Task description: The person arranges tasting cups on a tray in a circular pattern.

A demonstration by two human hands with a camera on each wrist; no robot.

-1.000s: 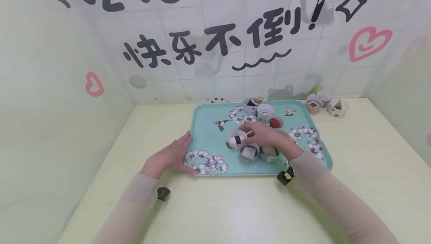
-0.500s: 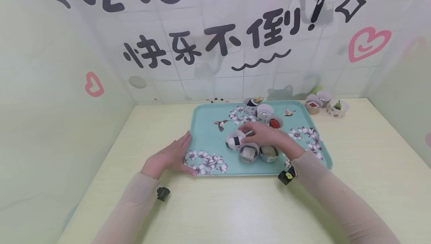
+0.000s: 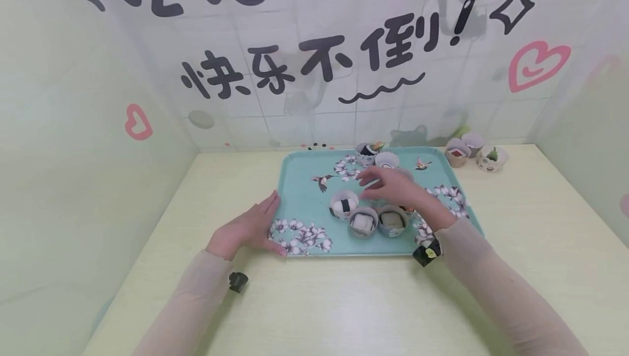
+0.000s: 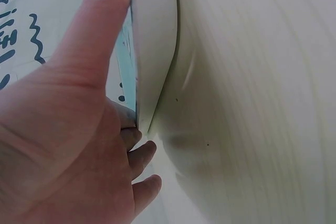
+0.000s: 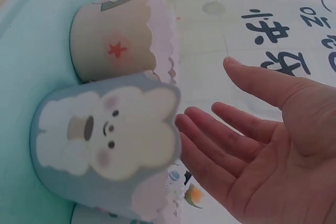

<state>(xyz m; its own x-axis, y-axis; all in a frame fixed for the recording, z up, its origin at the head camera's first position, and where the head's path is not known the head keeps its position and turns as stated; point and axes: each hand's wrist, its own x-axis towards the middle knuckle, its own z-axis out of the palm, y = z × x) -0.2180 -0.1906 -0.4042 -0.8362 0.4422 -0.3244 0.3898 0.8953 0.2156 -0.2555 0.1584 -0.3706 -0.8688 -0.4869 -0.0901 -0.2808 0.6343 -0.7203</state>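
While the right hand (image 3: 393, 189) hovers with loose, empty fingers just above the rice ball cup (image 3: 344, 204), the left hand (image 3: 248, 229) rests flat on the tray (image 3: 300, 197) edge. The paper cup looks light and easily crushed; hold its sides gently. Half a second ago the right hand touched it; now it has lifted away.
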